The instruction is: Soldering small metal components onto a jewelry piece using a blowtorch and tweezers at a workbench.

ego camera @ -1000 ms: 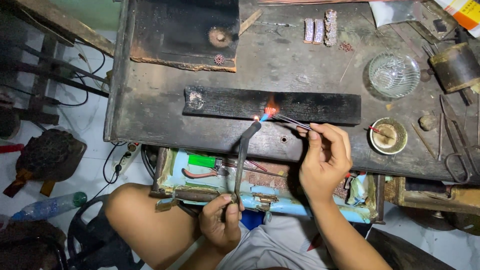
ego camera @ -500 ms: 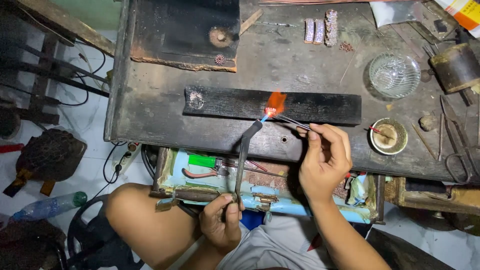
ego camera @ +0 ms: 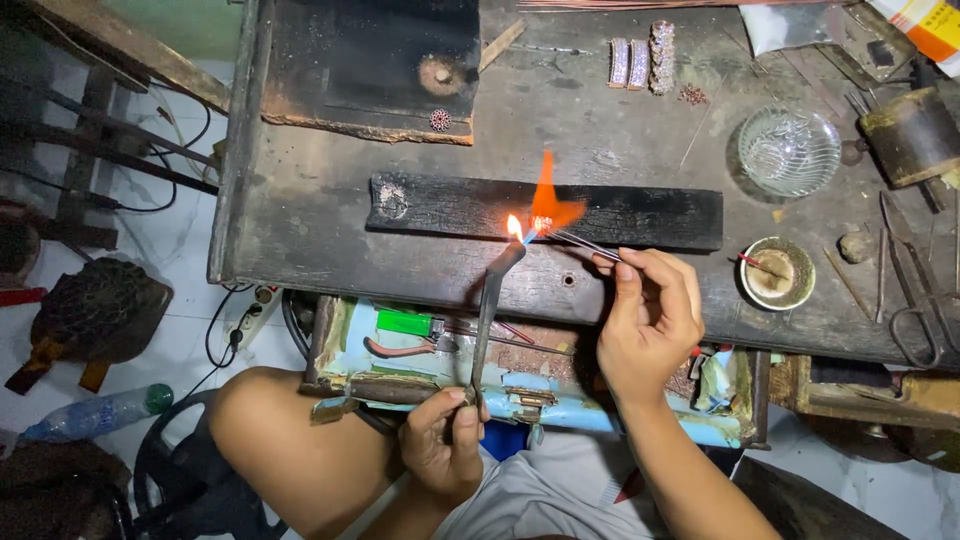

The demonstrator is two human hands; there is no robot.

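My left hand (ego camera: 445, 445) grips the lower end of a thin metal torch (ego camera: 492, 300) whose tip points up at the bench. An orange flame (ego camera: 548, 198) burns at the tip, over a long charred wooden block (ego camera: 640, 212). My right hand (ego camera: 650, 320) holds slim tweezers (ego camera: 580, 241) that pinch a small metal piece in the flame, just above the block's near edge.
The dark workbench (ego camera: 330, 230) carries a glass bowl (ego camera: 788, 150), a small round dish (ego camera: 778, 272), silver filigree pieces (ego camera: 640, 60), a black slab (ego camera: 370, 60) and scissors (ego camera: 915, 300). An open drawer (ego camera: 400, 345) with tools sits under the bench. A plastic bottle (ego camera: 90, 415) lies on the floor.
The flame has grown taller and flares upward over the block. Both hands stay almost in the same place.
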